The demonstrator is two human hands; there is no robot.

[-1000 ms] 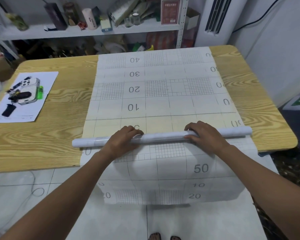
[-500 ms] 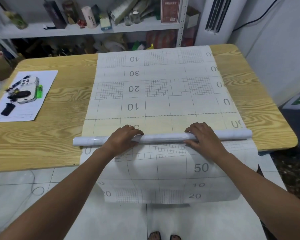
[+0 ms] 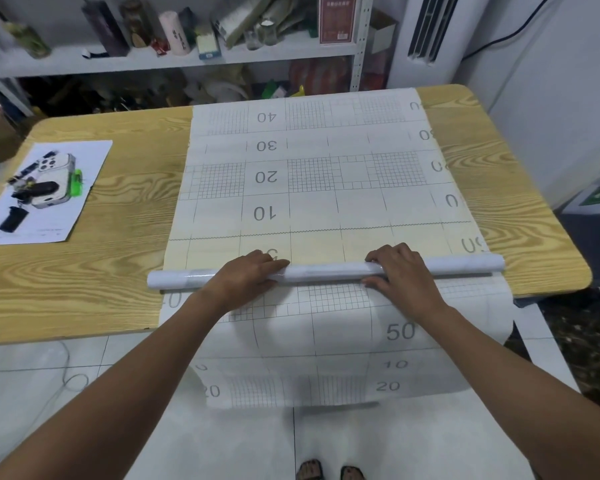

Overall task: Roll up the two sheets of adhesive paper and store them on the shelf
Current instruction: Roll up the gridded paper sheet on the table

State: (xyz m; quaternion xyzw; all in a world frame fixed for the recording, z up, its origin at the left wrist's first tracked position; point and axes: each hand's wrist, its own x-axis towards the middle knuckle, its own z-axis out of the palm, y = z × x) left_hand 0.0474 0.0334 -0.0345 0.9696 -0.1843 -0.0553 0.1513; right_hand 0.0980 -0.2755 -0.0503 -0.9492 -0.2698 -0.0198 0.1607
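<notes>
A white glossy roll of adhesive paper lies crosswise near the table's front edge. It rests on a flat sheet of adhesive paper, backing side up, printed with grids and numbers. The sheet runs from the far edge of the wooden table and hangs over the near edge toward the floor. My left hand grips the roll left of its middle, fingers draped over the top. My right hand grips it right of the middle, fingers over the top and thumb on the near side. A cluttered white shelf stands behind the table.
A white paper with a phone and small gadgets lies at the table's left. A white air-conditioner unit stands at the back right. My feet show on the tiled floor below the hanging sheet.
My right hand's fingers have shifted slightly on the roll. The roll and the sheet stay almost where they were.
</notes>
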